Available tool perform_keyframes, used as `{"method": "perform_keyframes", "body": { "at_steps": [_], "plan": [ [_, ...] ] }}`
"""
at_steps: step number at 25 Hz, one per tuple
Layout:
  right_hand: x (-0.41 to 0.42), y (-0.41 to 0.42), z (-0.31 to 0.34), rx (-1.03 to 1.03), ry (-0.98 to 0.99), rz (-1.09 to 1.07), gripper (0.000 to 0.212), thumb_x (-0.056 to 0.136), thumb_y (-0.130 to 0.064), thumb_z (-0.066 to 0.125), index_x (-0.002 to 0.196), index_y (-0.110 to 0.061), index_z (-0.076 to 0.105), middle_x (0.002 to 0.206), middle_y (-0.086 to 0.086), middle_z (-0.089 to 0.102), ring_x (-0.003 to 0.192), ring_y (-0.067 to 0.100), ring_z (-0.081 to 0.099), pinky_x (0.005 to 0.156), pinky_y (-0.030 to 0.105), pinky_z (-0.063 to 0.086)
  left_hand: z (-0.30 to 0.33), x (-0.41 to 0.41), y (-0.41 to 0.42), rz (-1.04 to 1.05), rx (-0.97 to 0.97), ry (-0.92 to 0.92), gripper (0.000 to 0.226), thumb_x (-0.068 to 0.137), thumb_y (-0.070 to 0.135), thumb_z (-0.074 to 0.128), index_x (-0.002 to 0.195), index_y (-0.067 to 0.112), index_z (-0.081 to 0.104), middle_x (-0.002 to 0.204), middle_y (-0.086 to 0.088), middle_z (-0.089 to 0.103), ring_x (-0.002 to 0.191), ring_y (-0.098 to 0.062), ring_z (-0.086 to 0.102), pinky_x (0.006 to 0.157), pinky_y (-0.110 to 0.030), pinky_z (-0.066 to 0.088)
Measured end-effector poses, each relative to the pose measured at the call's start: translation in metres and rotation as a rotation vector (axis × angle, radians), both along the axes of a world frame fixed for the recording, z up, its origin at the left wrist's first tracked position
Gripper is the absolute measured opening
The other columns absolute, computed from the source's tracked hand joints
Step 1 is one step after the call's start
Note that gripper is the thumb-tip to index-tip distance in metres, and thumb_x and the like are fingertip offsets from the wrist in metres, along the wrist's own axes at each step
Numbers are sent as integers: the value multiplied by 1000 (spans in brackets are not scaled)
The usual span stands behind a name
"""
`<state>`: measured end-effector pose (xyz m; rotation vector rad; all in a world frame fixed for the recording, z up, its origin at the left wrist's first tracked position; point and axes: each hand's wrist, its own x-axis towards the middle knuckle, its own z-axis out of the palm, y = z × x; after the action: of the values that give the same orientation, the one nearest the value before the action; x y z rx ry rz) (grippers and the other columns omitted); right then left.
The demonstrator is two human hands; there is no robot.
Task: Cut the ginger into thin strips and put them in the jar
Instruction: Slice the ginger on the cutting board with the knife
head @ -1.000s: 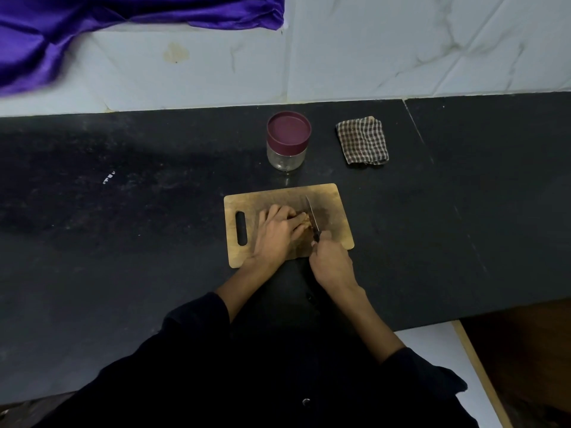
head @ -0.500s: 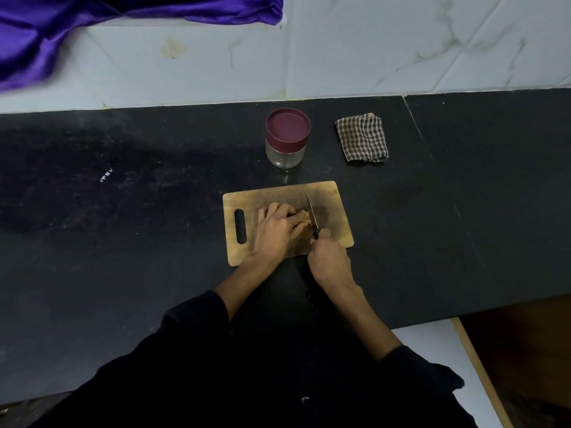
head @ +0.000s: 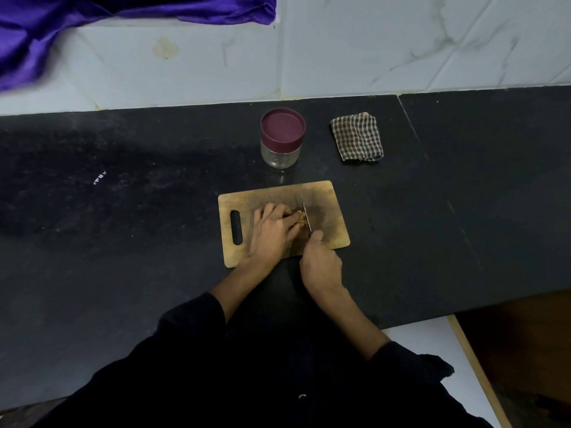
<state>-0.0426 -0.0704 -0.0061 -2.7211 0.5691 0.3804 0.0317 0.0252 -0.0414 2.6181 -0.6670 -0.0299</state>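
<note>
On the cutting board (head: 327, 199) we see the left hand (head: 273, 233) pressing the ginger (head: 301, 218) down, its grip curled over it; the right hand (head: 321, 264) grasps the knife (head: 306, 213), blade against the ginger. The lidded jar (head: 281, 140) stands on the desk (head: 123, 211) behind.

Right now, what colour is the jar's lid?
Dark maroon; the lid shows clearly in the head view.

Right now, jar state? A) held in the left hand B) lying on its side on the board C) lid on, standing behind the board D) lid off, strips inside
C: the jar stands upright on the counter beyond the cutting board with its maroon lid on, while the left hand holds the ginger and the right hand grips the knife.
</note>
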Motion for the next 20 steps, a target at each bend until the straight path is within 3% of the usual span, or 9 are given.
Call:
{"method": "perform_keyframes", "body": {
  "at_steps": [8,20],
  "plan": [
    [-2,-4,4,143,1,-32,18,106,-20,35,119,-9,40,109,13,64,99,30,64,70,35,39,0,-1,-1,14,-20,-23,29,93,29,59,119,20,67,110,-3,62,103,-24,50,87,-39,37],
    [11,-4,5,36,32,-38,13,102,-14,42,114,-9,42,103,11,66,92,27,67,68,34,46,1,4,-5,1,-2,15,32,97,35,51,124,22,64,112,0,60,108,-20,46,91,-35,31]
  ]
}}
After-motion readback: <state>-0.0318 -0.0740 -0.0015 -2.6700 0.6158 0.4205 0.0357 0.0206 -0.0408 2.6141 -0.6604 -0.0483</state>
